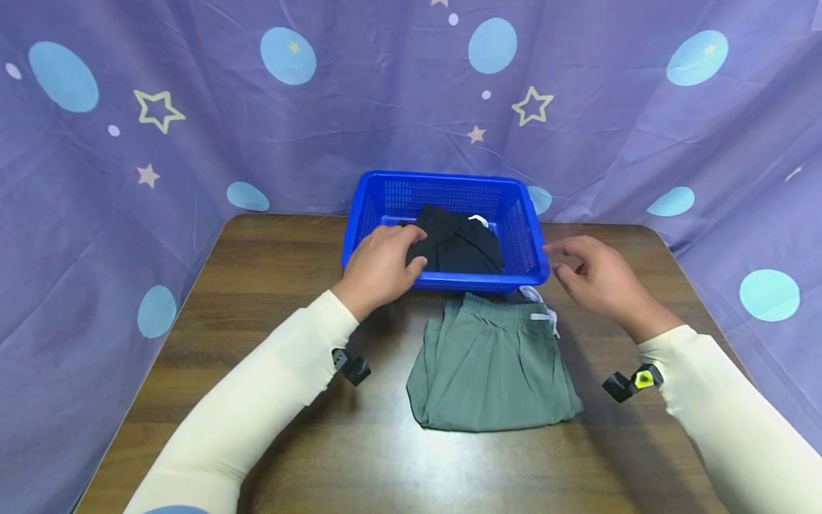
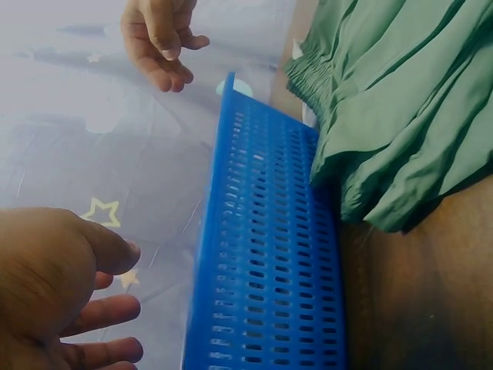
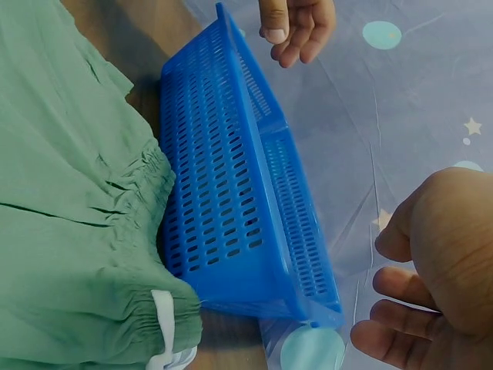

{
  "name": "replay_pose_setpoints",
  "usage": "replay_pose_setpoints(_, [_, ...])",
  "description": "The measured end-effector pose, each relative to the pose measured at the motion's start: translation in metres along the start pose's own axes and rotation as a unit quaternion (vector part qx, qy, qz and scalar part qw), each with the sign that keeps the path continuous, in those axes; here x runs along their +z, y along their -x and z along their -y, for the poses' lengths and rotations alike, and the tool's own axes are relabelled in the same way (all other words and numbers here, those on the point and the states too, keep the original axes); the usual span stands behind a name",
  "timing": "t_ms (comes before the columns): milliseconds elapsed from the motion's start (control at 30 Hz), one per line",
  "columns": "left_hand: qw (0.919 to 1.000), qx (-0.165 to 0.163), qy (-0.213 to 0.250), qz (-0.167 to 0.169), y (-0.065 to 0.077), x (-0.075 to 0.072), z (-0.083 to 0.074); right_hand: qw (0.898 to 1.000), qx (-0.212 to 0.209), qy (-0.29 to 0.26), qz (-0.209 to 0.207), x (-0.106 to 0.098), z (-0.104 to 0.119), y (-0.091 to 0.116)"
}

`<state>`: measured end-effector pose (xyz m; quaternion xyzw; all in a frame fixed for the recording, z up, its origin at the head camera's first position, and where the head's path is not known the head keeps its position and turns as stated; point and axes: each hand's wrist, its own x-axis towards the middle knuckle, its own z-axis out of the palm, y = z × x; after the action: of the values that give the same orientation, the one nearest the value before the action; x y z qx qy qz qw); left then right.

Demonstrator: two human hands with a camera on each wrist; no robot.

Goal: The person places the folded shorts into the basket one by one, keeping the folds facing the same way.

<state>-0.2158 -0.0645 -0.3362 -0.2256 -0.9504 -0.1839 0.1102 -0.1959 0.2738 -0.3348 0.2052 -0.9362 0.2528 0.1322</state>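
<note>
- Left hand: fingers loosely bent, thumb standing apart from them, nothing held. It hangs over the near left corner of the basket.
- Right hand: fingers loosely bent, thumb and forefinger apart, nothing held. The forefinger tip is just beside the right rim; the right wrist view shows a gap.
- Blue basket: between the two sets of fingers, its near wall running from one hand toward the other.
- Dark garment: inside the basket, just right of the left fingertips, with a white cord beyond them. No finger is seen gripping it.
- Green garment: folded, on the body side of both hands, between them and untouched. Its gathered waistband faces the basket's near wall; contact there cannot be confirmed.
- White drawstring: on the waistband, below and left of the right fingertips.
- Wooden table: beneath all items.
- Handling assessment: fingers should clear the rim before moving. The green garment would be best taken with both hands, one at each side, palms under the layers, drawstring tucked, fold kept level.
</note>
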Motion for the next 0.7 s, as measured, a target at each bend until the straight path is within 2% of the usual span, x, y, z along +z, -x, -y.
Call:
replay_pose_setpoints(167, [0.9999, 0.008, 0.013, -0.005, 0.01, 0.004, -0.003, 1.0, 0.006, 0.009, 0.002, 0.0, -0.003, 0.01])
replay_pose_setpoints(400, [0.9966, 0.052, 0.028, -0.057, 0.023, 0.013, -0.002, 1.0, 0.018, 0.005, 0.01, 0.009, -0.007, 0.022])
replay_pose_setpoints(467, [0.9958, 0.057, 0.038, -0.06, 0.027, 0.015, -0.003, 1.0, 0.021, -0.001, 0.012, 0.013, -0.008, 0.025])
replay_pose_setpoints(567, [0.9971, 0.05, 0.043, -0.039, 0.032, 0.019, -0.005, 0.999, 0.03, -0.013, 0.016, 0.02, -0.011, 0.03])
replay_pose_setpoints(700, [0.999, 0.025, 0.023, 0.028, 0.037, 0.027, -0.006, 0.998, 0.045, -0.035, 0.03, 0.029, -0.014, 0.035])
